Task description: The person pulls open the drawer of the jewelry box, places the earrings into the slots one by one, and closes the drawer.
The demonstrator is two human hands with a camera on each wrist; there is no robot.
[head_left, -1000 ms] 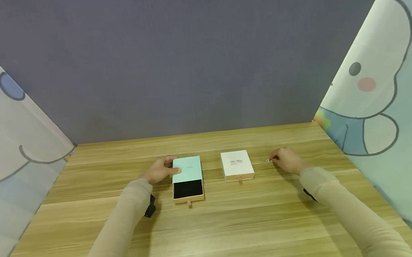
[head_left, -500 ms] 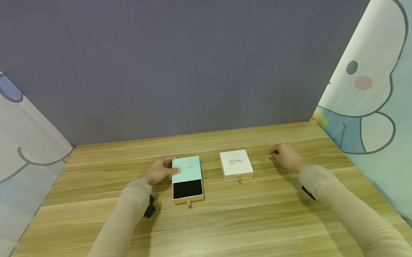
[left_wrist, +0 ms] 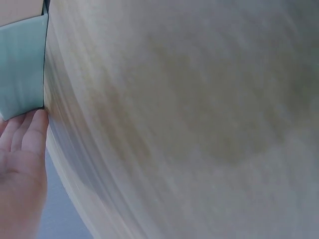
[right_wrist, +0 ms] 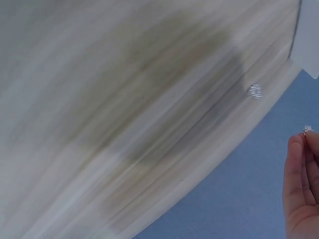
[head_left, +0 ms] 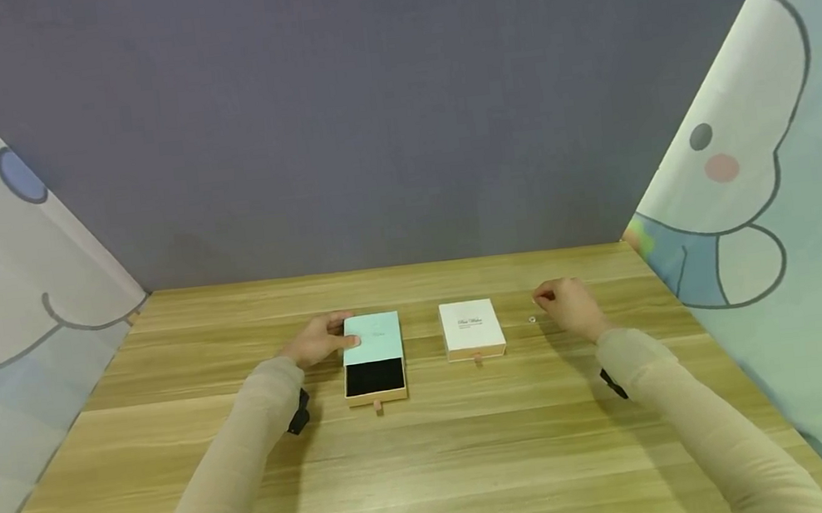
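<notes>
On the pale wooden counter, left hand resting flat-fingered against a mint-green sliding cardboard box with its black-lined drawer pulled out, right hand raised, fingers pinching a tiny sparkling stud, another stud lying beside a closed white box

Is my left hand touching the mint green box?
Touching. In the left wrist view the fingertips press against the mint green box at its edge, and the head view shows the left hand resting on its side.
</notes>
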